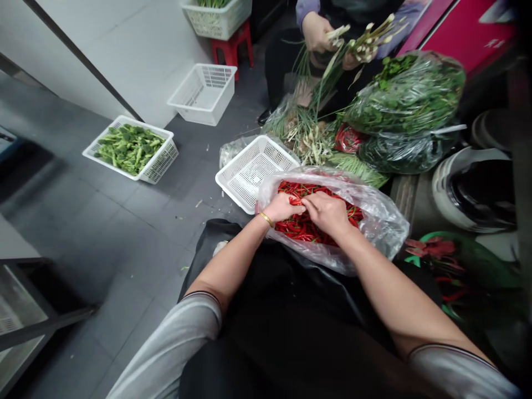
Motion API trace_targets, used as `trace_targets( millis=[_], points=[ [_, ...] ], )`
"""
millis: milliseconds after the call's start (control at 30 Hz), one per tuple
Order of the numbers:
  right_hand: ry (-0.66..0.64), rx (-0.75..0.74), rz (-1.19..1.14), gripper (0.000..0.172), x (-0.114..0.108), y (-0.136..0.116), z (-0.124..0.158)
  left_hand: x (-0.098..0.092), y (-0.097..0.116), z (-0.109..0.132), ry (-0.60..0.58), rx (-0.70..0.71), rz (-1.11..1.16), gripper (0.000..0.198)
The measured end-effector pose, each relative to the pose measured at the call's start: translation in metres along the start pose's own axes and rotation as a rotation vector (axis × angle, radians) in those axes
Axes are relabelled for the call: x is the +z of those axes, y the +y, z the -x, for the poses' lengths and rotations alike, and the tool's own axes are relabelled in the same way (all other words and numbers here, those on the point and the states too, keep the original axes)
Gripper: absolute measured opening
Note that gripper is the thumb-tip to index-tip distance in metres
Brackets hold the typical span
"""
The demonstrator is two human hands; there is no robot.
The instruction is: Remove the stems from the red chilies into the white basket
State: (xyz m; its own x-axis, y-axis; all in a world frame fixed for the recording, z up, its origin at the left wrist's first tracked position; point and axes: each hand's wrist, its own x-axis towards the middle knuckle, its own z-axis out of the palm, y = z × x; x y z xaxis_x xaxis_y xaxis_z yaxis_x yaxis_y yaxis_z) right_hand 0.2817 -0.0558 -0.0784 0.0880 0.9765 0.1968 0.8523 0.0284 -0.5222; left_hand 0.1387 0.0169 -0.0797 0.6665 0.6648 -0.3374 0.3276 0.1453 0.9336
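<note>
A clear plastic bag (384, 221) lies open in front of me, full of red chili peppers (297, 228) with green stems. Over the peppers, my left hand (282, 207) has its fingers closed around a red chili pepper (295, 201). The fingertips of my right hand (328, 213) pinch together at the end of that same pepper, so both hands meet there. What exactly lies between the right fingertips is too small to make out. Just beyond the bag stands a white perforated basket (253, 172) with nothing visible inside.
A white basket of green vegetables (131, 148) stands on the floor at left, near another white basket (203, 91). Opposite me, a person's hand (316, 30) holds scallions (374, 44). Bagged greens (409, 100), a white bucket (453, 188) and a green basin (477, 260) are at right.
</note>
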Motion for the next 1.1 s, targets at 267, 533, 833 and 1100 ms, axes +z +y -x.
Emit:
trace_targets(
  millis=[267, 533, 833, 1100],
  points=[
    [-0.111, -0.151, 0.411, 0.035, 0.026, 0.018, 0.003, -0.027, 0.014, 0.019, 0.034, -0.024, 0.413, 0.016],
    [-0.040, -0.087, -0.165, 0.027, 0.013, 0.025, -0.003, -0.024, -0.008, -0.005, 0.160, 0.204, 0.084, 0.019],
    [0.007, -0.027, 0.142, 0.033, 0.023, 0.015, -0.018, -0.010, 0.003, 0.008, 0.104, -0.076, 0.203, 0.033],
    [-0.296, -0.143, 0.393, 0.032, 0.046, 0.018, -0.036, -0.032, -0.021, -0.014, 0.403, 0.213, -0.152, 0.016]
  ],
)
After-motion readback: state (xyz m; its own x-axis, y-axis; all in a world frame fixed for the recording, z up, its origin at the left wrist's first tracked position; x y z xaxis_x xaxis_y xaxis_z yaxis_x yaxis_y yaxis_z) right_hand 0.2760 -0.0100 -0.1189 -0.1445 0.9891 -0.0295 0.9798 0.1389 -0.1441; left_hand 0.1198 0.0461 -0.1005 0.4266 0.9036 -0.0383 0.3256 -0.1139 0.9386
